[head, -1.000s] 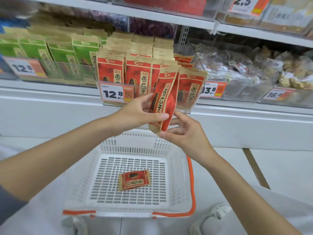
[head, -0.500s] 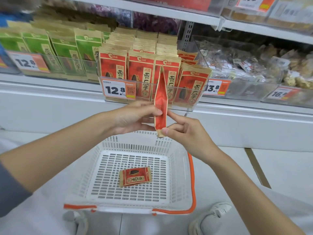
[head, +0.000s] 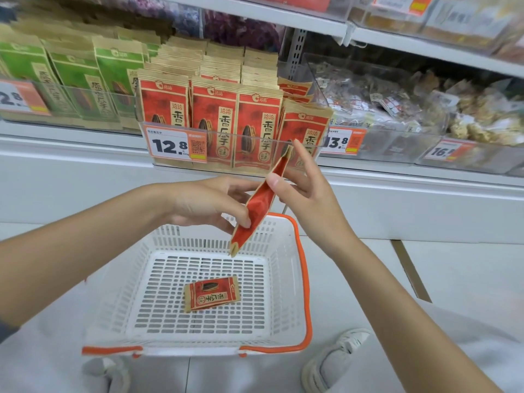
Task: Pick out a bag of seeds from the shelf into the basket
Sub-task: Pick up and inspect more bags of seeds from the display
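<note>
A red bag of seeds (head: pixel 259 205) hangs edge-on and tilted above the far side of the white basket (head: pixel 285 279). My left hand (head: pixel 204 202) pinches its lower half between thumb and fingers. My right hand (head: pixel 309 194) pinches its upper half with the thumb in front, and the index finger points straight up. Another red bag (head: pixel 212 293) lies flat on the basket floor. Rows of the same red bags (head: pixel 214 120) stand upright in a clear tray on the shelf just behind my hands.
Green seed bags (head: pixel 76 78) fill the shelf to the left, and clear bins of mixed snacks (head: pixel 397 109) sit to the right. A 12.8 price tag (head: pixel 175 144) hangs on the tray front. The basket stands on the pale floor, with a shoe (head: pixel 331 361) beside it.
The held bag has come down from the shelf front and tipped, its lower end now over the basket. My left hand slid lower on it; my right hand is now at its top.
</note>
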Available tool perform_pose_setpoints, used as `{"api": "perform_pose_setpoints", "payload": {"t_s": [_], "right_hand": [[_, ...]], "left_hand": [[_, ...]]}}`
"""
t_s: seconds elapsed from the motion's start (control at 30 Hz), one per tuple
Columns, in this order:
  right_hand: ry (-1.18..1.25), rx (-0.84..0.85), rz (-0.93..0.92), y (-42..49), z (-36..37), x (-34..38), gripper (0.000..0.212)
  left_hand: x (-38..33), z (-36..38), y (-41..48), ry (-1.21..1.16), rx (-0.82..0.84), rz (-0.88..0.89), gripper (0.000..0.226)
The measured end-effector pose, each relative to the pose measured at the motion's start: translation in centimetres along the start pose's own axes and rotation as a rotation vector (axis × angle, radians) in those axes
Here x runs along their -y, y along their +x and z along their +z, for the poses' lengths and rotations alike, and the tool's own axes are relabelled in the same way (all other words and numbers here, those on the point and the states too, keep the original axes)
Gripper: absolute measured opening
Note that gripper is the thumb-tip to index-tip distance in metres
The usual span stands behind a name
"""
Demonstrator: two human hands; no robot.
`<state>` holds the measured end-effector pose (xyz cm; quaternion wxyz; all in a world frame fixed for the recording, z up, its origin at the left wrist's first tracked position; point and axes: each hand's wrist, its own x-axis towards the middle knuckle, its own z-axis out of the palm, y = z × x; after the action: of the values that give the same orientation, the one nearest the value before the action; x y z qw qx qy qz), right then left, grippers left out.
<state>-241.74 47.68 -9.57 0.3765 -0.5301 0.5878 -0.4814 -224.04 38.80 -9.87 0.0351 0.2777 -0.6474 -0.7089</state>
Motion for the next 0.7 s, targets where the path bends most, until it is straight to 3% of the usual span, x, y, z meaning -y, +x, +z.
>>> {"api": "perform_pose_setpoints", "payload": {"t_s": [0.2,0.5,0.7], "right_hand": [[0.011,-0.079,-0.031,0.2,-0.1,0.2,0.070],[0.038,-0.148,-0.008,0.4,0.2,-0.2,0.080],[-0.194,-0.179,-0.009,0.4,0.4,-0.3,0.096]], "left_hand": [[0.0,-0.3,0.0,-0.078,0.069,0.023,0.049],[-0.2,0.3,-0.2,-0.021,0.017,0.021,0.030],[-0.3,0.8,-0.2,0.214,-0.155,0.058,0.052]]}}
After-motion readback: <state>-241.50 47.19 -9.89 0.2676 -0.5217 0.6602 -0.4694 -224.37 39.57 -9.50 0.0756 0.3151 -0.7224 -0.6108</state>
